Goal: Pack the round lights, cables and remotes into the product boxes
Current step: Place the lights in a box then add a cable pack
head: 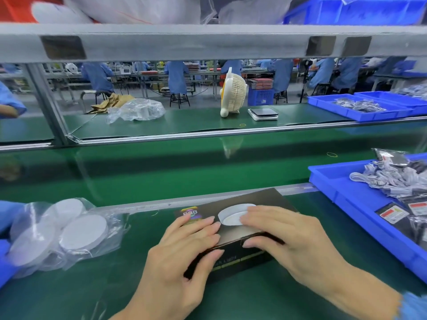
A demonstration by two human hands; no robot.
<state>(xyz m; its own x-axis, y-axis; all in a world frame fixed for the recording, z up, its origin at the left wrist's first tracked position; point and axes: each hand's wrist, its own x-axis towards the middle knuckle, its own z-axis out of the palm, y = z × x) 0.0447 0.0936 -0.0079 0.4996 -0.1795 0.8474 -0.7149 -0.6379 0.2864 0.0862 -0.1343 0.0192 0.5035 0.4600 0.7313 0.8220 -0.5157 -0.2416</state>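
Note:
A closed black product box (261, 203) with an RGB logo and a printed round light lies on the green mat near the front edge. My left hand (182, 252) lies on its left half, fingers straight on the lid and thumb against the front side. My right hand (286, 236) lies flat on the right half, fingers reaching over the printed light. At the left, round white lights (83, 234) sit in clear plastic bags. A blue tray (360, 204) at the right holds bundled white cables (388, 179) and bagged black remotes (392, 213).
A shiny green conveyor belt (161, 167) runs across behind the box. Beyond it stand a small cream fan (233, 93), a scale (263, 114), a crumpled plastic bag (136, 110) and more blue trays (360, 107). A blue-gloved hand (4, 257) shows at the left edge.

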